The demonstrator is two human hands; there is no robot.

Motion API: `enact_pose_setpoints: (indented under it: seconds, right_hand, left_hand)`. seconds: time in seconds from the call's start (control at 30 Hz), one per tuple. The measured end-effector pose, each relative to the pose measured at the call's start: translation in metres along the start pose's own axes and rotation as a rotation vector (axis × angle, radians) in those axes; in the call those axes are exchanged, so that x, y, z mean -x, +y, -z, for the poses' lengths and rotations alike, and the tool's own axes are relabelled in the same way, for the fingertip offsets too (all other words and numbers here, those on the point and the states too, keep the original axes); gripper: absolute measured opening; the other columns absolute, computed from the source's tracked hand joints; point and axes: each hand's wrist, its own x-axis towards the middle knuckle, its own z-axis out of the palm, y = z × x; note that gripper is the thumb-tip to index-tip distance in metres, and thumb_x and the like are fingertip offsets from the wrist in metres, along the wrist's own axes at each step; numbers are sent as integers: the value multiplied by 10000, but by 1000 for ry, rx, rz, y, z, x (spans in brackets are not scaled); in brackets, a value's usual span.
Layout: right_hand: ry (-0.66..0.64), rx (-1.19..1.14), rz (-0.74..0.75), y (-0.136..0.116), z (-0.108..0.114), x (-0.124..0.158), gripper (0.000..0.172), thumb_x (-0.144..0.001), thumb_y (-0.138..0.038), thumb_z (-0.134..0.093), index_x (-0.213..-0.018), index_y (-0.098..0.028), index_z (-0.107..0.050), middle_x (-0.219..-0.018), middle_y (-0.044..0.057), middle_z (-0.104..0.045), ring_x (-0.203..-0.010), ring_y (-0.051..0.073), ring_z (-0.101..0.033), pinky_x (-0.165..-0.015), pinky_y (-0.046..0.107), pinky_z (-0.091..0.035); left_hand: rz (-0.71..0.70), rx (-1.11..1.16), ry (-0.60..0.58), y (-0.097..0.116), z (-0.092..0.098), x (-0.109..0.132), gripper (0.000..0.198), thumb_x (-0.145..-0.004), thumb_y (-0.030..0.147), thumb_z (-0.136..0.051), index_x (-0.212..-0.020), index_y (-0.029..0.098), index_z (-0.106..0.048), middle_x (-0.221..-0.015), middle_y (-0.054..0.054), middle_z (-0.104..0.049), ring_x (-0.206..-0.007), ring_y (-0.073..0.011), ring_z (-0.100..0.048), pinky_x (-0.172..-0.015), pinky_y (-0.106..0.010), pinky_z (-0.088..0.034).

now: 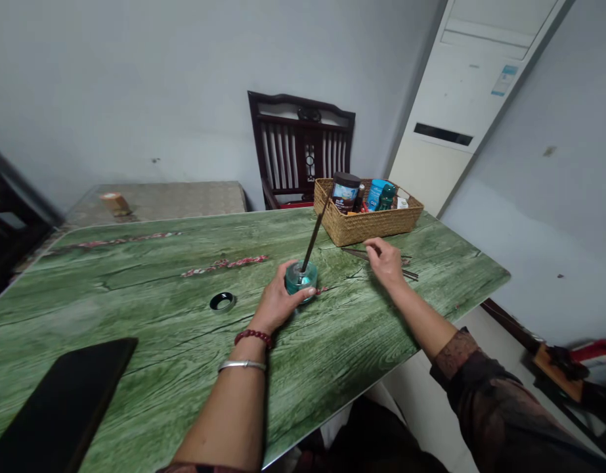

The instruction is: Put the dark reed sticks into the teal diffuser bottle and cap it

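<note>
My left hand (278, 299) is wrapped round a small blue-green glass jar (293, 284) that stands on the table. A long dark stick (316, 233) leans up out of the jar's mouth, tilted to the right. To the right, my right hand (385, 263) has its fingers pinched together at several thin dark sticks (410, 274) lying on the tabletop. One of these sticks seems to be between the fingertips, though the hand partly covers them. Left of the jar lies a black and silver ring-shaped cap (222, 301), apart from both hands.
A woven basket (376, 226) holding a brown-lidded tub (346, 190), a green bottle (386, 196) and other containers stands behind my right hand. A flat black object (61, 401) lies at the front left of the green table (174, 368). Beyond the table is a dark wooden chair (303, 118).
</note>
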Motion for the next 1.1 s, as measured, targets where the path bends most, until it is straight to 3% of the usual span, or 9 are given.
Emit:
enact_pose_setpoints:
  seconds: [0.13,0.23,0.43,0.63,0.8,0.97,1.1]
  right_hand:
    - [-82,312,-84,55,8,13,292,-895,-188,-481,-1007,-150,-748,-983,118,-729,-952,245,-630,-907,334,-447]
    - [-221,466,-116,68,6,22,319,-926,-187,-481,-1088,-159,-754,-1050,131,-713,-1023,248,-591,-953,331,-402]
    - [-383,636,-143,57,3,26,328,-951,-223,-508,-1186,-198,-736,-1135,145,-660,-1073,265,-538,-951,349,-361]
    - [-358,606,-110,53,6,26,254,-953,-225,-516,-1062,-177,-741,-1083,133,-659,-1055,255,-537,-946,337,-355]
    - [-365,594,-113,53,6,27,261,-939,-288,-585,-1139,-168,-703,-1104,132,-666,-1069,247,-555,-940,319,-362]
    - [-434,638,-86,48,5,27,176,-941,-250,-564,-956,-169,-719,-1011,126,-696,-1002,239,-608,-862,300,-385]
    - [-331,547,-79,34,13,20,183,-951,-235,-510,-964,-188,-687,-941,104,-720,-906,225,-644,-785,291,-400]
  left_hand:
    - [13,-19,14,-2,0,-1,799,-688,545,-751,-1349,194,-469,-1266,-132,-651,-1162,-327,-630,-1031,-499,-466]
    - [11,-22,19,-3,0,-2,807,-682,546,-754,-1349,191,-471,-1271,-141,-650,-1167,-334,-629,-1033,-504,-468]
    - [-7,-9,22,-8,-1,-2,776,-698,514,-764,-1354,219,-472,-1292,-132,-644,-1175,-326,-624,-1045,-514,-459]
    - [-14,-6,23,-6,-1,-2,784,-693,538,-766,-1343,209,-475,-1287,-137,-642,-1177,-322,-623,-1052,-502,-458]
    - [4,-7,17,-6,0,-2,784,-696,537,-764,-1347,213,-470,-1292,-135,-639,-1180,-325,-621,-1054,-505,-455]
    - [3,-19,15,-4,0,-2,777,-692,538,-760,-1338,214,-473,-1273,-132,-652,-1168,-328,-628,-1043,-506,-461]
    - [-6,-8,20,-2,0,-1,788,-682,548,-759,-1333,205,-478,-1277,-133,-650,-1173,-333,-629,-1033,-499,-470]
